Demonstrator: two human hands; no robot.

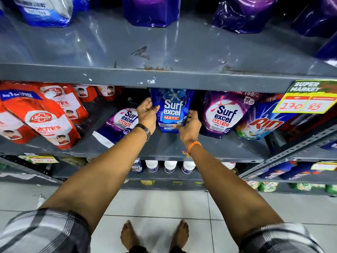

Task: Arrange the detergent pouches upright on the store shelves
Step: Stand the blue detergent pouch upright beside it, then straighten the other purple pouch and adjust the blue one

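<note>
A blue Surf Excel Matic pouch [172, 110] stands upright on the grey middle shelf [164, 143]. My left hand [146, 114] grips its left edge and my right hand [189, 125] grips its lower right corner. To the left, a purple Surf Excel pouch [120, 125] lies tilted over on the shelf. Just right of my hands stands a second purple Surf Excel pouch [223, 115], upright, and beside it a blue Rin pouch [262, 123] leans.
Red Lifebuoy pouches [43, 115] fill the shelf's left side. The upper shelf [164, 52] carries blue and purple pouches at the back. A yellow price tag [308, 98] hangs at right. White bottles [170, 166] stand on the shelf below. My bare feet rest on white floor tiles.
</note>
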